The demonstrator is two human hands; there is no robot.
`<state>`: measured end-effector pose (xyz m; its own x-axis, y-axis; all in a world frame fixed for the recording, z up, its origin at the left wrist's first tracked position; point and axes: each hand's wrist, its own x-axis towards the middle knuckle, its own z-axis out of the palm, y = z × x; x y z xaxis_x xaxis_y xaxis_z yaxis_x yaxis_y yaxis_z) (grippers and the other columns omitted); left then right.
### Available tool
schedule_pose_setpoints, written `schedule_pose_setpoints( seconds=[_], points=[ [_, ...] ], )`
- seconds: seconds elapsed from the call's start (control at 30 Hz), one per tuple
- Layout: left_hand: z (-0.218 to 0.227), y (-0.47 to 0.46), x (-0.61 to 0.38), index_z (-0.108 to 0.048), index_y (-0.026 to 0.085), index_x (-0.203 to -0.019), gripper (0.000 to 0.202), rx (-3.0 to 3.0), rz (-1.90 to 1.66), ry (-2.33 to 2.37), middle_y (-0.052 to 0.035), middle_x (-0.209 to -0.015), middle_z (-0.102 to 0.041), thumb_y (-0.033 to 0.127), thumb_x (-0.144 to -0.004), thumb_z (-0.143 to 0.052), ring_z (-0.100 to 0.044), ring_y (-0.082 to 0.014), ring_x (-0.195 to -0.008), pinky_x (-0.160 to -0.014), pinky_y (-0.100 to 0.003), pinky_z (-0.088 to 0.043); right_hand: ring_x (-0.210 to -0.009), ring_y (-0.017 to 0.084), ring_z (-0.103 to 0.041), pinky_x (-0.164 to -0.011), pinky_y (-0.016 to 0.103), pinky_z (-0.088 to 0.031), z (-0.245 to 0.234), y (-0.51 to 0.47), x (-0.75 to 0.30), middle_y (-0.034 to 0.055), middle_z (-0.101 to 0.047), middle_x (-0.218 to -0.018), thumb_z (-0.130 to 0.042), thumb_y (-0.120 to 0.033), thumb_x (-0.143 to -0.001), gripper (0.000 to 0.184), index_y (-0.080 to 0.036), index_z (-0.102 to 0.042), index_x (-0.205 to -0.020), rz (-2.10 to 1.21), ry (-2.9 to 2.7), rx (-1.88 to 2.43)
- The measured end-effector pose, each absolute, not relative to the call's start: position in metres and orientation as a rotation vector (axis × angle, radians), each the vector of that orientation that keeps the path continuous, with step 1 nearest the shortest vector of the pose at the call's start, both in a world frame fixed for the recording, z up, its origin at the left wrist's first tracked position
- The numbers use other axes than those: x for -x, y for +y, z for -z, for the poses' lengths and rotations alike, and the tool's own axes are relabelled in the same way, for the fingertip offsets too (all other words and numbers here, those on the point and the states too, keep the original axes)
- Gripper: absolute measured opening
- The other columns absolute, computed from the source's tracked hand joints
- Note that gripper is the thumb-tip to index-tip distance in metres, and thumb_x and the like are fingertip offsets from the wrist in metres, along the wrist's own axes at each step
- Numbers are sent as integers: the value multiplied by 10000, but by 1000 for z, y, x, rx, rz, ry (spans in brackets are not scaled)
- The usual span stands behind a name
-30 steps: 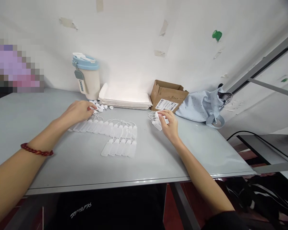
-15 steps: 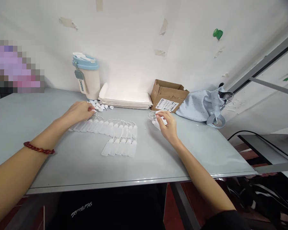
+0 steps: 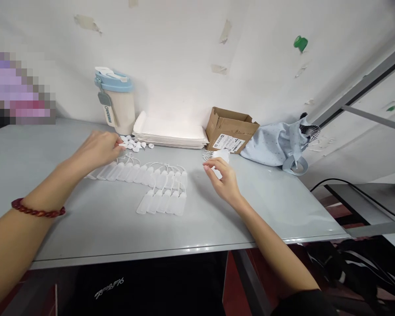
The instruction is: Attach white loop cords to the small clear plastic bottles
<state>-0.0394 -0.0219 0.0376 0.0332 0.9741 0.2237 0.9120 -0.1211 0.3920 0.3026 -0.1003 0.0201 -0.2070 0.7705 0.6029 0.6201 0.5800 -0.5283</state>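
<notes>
"What's changed?"
"The right hand [image 3: 226,181] has drawn back nearer, uncovering more of the loose pile of white, corded plastic tags [image 3: 221,154]. Its fingers curl nearly together; their hold is unclear."
"Left hand [image 3: 100,148]?"
"Fingers bunched at the small, rounded white pieces [image 3: 136,146]; can't tell what's gripped."
"Counts?"
"Front row of translucent, flat plastic tags [image 3: 161,202] on the grey table [image 3: 151,237]: five. Others overlap."

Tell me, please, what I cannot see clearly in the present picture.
All in the head view:
- Whether the left hand holds anything: its back hides this.
- Part of the tag pile: behind the right hand.
- Bottom of the cardboard box: its front wall hides it.
- Label text: too small.
</notes>
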Motion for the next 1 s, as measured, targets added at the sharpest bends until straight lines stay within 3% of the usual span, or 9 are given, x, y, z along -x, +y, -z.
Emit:
schedule_pose_setpoints(
  seconds=[0.13, 0.3, 0.43, 0.57, 0.7, 1.0],
  points=[
    [-46, -26, 34, -625, 120, -941, 269, -2307, -443, 2111, -133, -983, -681, 321, -831, -483, -568, -311, -975, -828, -388, -441, -803, 164, -595, -772, 334, -493, -22, -110, -291, 57, -641, -892, -479, -289, -929, 167, -215, -628, -909, -294, -2034, 1071],
    [-51, -39, 15, -611, 150, -958, 313, -2176, -613, 1907, -71, -978, -683, 420, -835, -511, -589, -230, -871, -769, -307, -450, -773, 158, -600, -738, 322, -495, -17, -111, -287, 43, -640, -833, -496, -262, -910, 147, -199, -628, -920, -439, -2178, 1018],
    [-51, -48, 0, -622, 168, -923, 293, -2074, -752, 1724, -67, -968, -685, 427, -807, -552, -593, -220, -881, -756, -289, -442, -746, 152, -585, -723, 319, -492, -14, -111, -286, 39, -625, -817, -479, -214, -893, 150, -187, -625, -914, -463, -2188, 1020],
    [-53, -52, -8, -648, 180, -898, 288, -2032, -741, 1675, -63, -967, -687, 434, -799, -553, -593, -229, -874, -779, -313, -441, -931, 194, -585, -829, 367, -492, -10, -108, -285, 79, -627, -988, -505, -190, -857, 200, -190, -609, -1029, -453, -2213, 1063],
    [-56, -55, -13, -662, 183, -872, 288, -2008, -731, 1698, -60, -969, -693, 438, -786, -560, -584, -226, -811, -798, -335, -444, -1109, 234, -520, -953, 424, -451, -6, -103, -285, 117, -563, -1195, -579, -200, -802, 377, -171, -561, -1178, -519, -2292, 1080],
    [-60, -58, -16, -645, 168, -903, 331, -1987, -704, 1651, -84, -1019, -676, 468, -798, -552, -583, -235, -875, -815, -327, -432, -1237, 268, -426, -1045, 486, -375, 0, -97, -285, 120, -503, -1323, -626, -199, -745, 528, -181, -517, -1261, -582, -2292, 1117]
  ],
)
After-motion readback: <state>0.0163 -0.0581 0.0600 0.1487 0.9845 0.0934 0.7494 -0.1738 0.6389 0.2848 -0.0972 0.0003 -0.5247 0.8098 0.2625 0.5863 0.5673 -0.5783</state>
